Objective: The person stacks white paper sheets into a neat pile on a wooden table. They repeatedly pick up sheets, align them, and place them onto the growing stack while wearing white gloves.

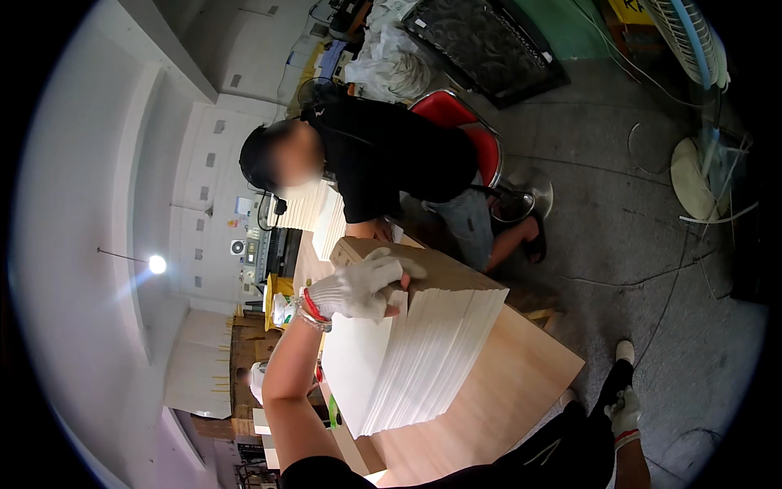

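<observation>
My left hand (366, 285), in a white knit glove with bare fingertips showing, is at the edge of a tall stack of white sheets (432, 359). Its thumb and fingers are bent and closed over the sheet edges at the top. The stack stands on a light wooden table (521, 359), against a brown block or box (440, 265). My right hand (626, 411), also gloved, hangs low beside my dark trousers, away from the stack. Its fingers are too indistinct to read.
A person in black (391, 151) sits on a red stool (481, 147) across the table, one hand (381, 231) beside the brown block. More white stacks (327, 224) stand beyond. A fan (692, 41), loose cables (627, 281) and a dark patterned panel (489, 45) occupy the floor side.
</observation>
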`<state>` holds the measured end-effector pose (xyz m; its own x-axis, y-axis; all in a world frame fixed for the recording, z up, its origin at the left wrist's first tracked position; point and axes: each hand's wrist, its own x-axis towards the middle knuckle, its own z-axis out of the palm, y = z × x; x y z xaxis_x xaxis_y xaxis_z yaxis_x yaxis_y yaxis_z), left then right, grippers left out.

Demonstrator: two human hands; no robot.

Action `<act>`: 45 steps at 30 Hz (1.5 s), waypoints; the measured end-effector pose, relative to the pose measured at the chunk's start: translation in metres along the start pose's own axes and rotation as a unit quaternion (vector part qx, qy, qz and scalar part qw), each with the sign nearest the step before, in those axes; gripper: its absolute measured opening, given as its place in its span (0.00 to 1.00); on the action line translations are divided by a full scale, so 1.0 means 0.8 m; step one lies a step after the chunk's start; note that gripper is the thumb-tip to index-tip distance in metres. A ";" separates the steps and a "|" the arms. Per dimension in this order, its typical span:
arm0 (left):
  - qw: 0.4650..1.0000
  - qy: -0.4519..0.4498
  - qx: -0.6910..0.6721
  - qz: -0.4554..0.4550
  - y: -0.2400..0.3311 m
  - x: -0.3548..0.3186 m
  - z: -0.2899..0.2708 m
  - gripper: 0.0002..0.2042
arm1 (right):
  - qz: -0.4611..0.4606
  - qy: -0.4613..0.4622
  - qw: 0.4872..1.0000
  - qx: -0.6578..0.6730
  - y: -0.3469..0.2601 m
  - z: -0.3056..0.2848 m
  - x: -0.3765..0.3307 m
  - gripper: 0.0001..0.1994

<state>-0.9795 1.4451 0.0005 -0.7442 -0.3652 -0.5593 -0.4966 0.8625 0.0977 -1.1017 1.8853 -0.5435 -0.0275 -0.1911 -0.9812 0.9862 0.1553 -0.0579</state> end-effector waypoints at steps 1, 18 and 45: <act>0.999 -0.018 -0.017 -0.032 -0.002 0.004 0.000 0.18 | -0.008 -0.007 1.000 0.008 0.000 -0.002 0.000 0.15; 0.985 -0.055 -0.153 -0.061 -0.013 0.023 -0.002 0.24 | -0.006 0.003 0.997 0.075 -0.008 0.001 0.004 0.15; 0.978 -0.197 0.000 -0.069 -0.019 0.018 -0.047 0.28 | -0.079 -0.722 0.678 -0.116 -0.042 0.496 -0.390 0.30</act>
<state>-0.9996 1.4136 0.0222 -0.4414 -0.3143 -0.8405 -0.5801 0.8145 0.0001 -1.0613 1.5555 -0.1624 0.2241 -0.9461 0.2338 0.9329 0.1389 -0.3323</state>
